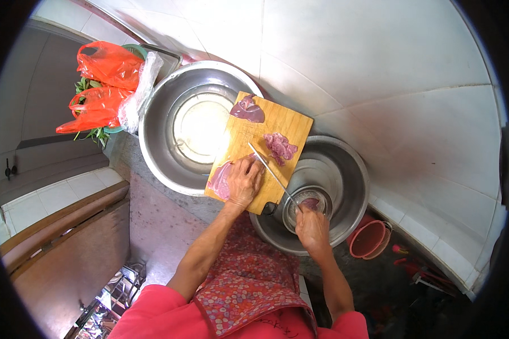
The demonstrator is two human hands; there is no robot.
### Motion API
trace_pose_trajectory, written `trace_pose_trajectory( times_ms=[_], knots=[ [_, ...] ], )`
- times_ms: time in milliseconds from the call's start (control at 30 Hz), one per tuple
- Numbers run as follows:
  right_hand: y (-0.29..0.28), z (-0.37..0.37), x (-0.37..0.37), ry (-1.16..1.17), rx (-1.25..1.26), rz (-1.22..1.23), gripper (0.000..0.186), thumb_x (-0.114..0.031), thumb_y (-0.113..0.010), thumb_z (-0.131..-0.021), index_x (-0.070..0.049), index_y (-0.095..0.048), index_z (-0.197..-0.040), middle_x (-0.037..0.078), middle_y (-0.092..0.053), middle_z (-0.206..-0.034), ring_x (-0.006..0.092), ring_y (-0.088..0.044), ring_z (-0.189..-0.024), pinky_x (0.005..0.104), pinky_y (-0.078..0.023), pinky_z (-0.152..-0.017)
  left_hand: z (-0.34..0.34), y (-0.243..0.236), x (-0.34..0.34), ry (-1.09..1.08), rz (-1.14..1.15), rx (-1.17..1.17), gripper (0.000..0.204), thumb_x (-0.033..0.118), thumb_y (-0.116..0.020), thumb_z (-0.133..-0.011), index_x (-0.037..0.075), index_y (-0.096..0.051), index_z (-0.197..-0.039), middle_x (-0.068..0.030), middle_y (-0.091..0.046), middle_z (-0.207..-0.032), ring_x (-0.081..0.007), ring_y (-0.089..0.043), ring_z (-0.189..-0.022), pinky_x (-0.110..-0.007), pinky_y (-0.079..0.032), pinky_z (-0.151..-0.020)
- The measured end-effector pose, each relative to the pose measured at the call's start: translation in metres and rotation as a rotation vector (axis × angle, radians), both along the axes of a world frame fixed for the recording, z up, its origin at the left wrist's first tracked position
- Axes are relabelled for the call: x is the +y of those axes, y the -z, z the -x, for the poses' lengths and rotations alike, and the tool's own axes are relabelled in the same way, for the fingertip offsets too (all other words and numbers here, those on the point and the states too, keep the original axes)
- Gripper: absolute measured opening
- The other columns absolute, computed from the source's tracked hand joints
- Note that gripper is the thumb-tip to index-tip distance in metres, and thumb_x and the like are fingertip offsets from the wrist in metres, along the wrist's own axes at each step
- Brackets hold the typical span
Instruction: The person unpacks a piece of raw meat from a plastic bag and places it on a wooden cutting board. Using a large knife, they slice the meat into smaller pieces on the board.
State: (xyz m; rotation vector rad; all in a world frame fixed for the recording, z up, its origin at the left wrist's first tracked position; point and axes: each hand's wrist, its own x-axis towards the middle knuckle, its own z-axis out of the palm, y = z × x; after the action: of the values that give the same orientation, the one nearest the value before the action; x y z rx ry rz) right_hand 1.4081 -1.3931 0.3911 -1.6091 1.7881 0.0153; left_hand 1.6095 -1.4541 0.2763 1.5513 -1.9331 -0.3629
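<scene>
A wooden cutting board (285, 117) lies tilted across the rims of two metal basins. My left hand (245, 181), fingers bent, presses down on a piece of raw dark-pink meat (221, 182) near the board's left edge. My right hand (312, 227) is closed round the handle of a knife (272, 174), which its fingers hide. The thin blade reaches up and left across the board, its tip close to my left fingers. Beside the blade sits a pile of cut raw meat (280, 148). Another smooth dark piece of meat (248, 109) rests at the board's far end.
The left basin (146, 144) holds clear water. Inside the right basin (353, 178) is a small metal bowl (328, 198) with dark meat. Red plastic bags (110, 65) and greens stand at far left. A tiled wall (390, 73) rises behind; a red bucket (367, 238) is at right.
</scene>
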Motion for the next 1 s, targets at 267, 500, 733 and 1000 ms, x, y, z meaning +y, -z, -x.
trace_pose_trajectory(
  times_ms=[267,500,733,1000],
  knots=[
    [0.002,-0.008,0.01,-0.016,0.023,0.031,0.011,-0.009,-0.058,-0.086,0.0,-0.062,-0.088,0.022,-0.066,-0.073,0.0416,-0.067,-0.071,0.0498,-0.053,-0.067,0.001,-0.002,-0.005,0.029,-0.066,-0.045,0.033,0.005,-0.074,-0.074,0.002,-0.068,-0.106,-0.0113,-0.063,-0.107,-0.0309,-0.061,-0.104,-0.04,-0.054,-0.08],
    [-0.019,-0.009,0.001,-0.037,0.052,-0.033,0.011,-0.008,-0.059,-0.084,0.001,-0.062,-0.09,0.022,-0.064,-0.067,0.0413,-0.067,-0.068,0.0517,-0.053,-0.064,-0.003,0.0,-0.007,0.062,-0.094,0.008,0.032,0.001,-0.074,-0.073,0.0,-0.069,-0.106,-0.0134,-0.064,-0.107,-0.0315,-0.062,-0.102,-0.04,-0.055,-0.081],
    [0.006,-0.013,0.001,-0.056,0.009,-0.024,0.01,-0.007,-0.059,-0.084,0.001,-0.061,-0.09,0.025,-0.066,-0.074,0.0444,-0.068,-0.075,0.0535,-0.053,-0.068,-0.001,0.001,-0.003,0.081,-0.09,-0.027,0.035,0.0,-0.074,-0.07,0.002,-0.07,-0.105,-0.0119,-0.064,-0.106,-0.0316,-0.061,-0.099,-0.039,-0.055,-0.079],
    [0.011,-0.003,0.002,-0.033,-0.011,-0.068,0.015,-0.007,-0.056,-0.085,0.002,-0.064,-0.095,0.026,-0.067,-0.077,0.0456,-0.067,-0.078,0.0553,-0.053,-0.075,-0.002,-0.001,-0.007,0.033,-0.03,0.014,0.032,-0.005,-0.072,-0.068,0.002,-0.071,-0.1,-0.0104,-0.062,-0.097,-0.0326,-0.058,-0.088,-0.041,-0.05,-0.072]
  ],
)
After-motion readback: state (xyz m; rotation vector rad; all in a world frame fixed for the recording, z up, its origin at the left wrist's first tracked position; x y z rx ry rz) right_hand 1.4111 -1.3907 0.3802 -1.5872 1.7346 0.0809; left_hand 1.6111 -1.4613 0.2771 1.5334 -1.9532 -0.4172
